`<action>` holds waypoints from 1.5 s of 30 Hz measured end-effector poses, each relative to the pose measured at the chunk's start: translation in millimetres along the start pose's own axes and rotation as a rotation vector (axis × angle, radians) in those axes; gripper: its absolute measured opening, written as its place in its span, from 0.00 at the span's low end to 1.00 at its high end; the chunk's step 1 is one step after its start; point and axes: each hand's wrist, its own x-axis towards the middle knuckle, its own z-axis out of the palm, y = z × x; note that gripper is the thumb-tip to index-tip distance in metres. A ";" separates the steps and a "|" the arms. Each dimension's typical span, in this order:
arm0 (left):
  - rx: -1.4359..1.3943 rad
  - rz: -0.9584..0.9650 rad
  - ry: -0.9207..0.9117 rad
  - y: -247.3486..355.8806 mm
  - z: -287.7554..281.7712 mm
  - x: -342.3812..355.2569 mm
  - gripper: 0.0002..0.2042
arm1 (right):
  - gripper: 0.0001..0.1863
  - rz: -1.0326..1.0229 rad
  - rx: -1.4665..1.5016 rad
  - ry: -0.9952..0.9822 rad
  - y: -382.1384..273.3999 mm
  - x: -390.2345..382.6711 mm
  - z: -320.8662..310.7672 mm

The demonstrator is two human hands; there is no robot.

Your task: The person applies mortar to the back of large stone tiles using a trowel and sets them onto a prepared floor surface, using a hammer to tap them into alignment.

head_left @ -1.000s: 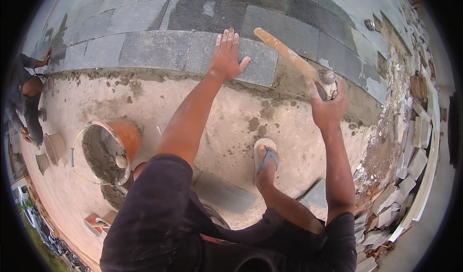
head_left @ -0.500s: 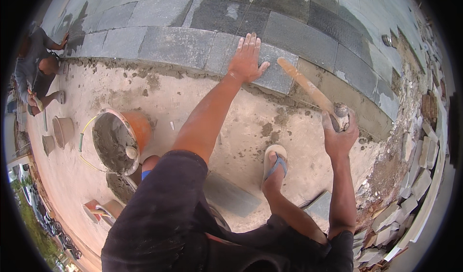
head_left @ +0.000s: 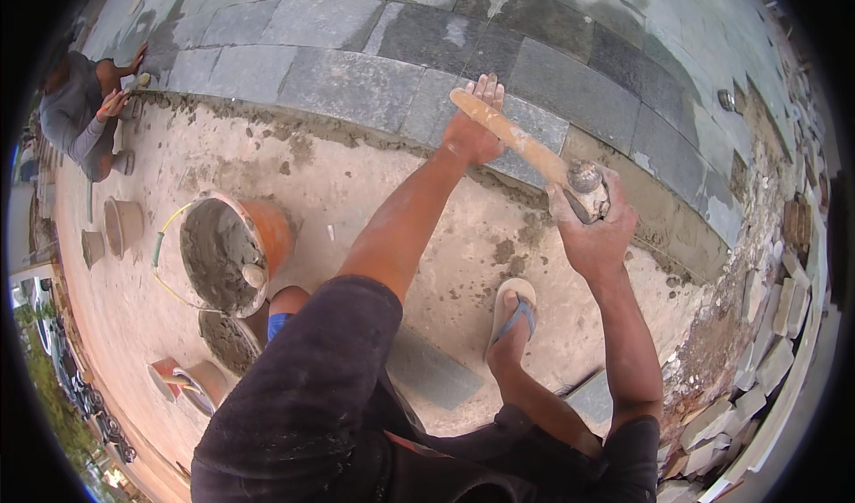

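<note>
My left hand (head_left: 472, 139) rests on a grey stone tile (head_left: 533, 127) along the near edge of the tiled surface, its fingers stretched out and partly hidden behind a handle. My right hand (head_left: 595, 240) is closed around the rounded, mortar-crusted head of a mallet (head_left: 518, 138). The mallet's long wooden handle points up and left, crossing in front of my left hand; whether it touches the tile I cannot tell. Right of this tile runs a strip of wet mortar (head_left: 663, 222).
An orange bucket (head_left: 267, 236) of mortar stands at left, with small pots (head_left: 123, 225) beyond. A co-worker (head_left: 76, 115) crouches at the tiles' far left, holding a tool. A loose tile (head_left: 432, 367) lies near my sandalled foot (head_left: 510, 320). Broken stone pieces (head_left: 757, 369) line the right side.
My right hand has moved left and up with the mallet, bringing its handle over my left hand. The co-worker has raised the hand with the tool to the tile edge.
</note>
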 end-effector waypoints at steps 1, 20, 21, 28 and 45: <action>-0.032 -0.009 0.067 -1.5 5.8 -2.0 0.45 | 0.21 -0.015 0.025 -0.017 -3.9 1.6 10.0; -0.224 0.029 0.238 1.6 7.9 -3.0 0.43 | 0.23 0.011 -0.114 -0.245 -8.0 1.4 39.9; -0.213 0.027 0.219 -1.7 8.5 -3.6 0.44 | 0.23 0.021 -0.099 -0.229 -7.9 3.5 38.7; -0.110 -0.017 -0.009 1.4 0.1 -2.5 0.42 | 0.22 -0.140 -0.140 0.152 12.1 -6.9 -15.3; -0.061 0.018 0.068 8.1 8.3 -2.1 0.41 | 0.21 0.061 -0.118 0.111 74.2 -46.9 -69.3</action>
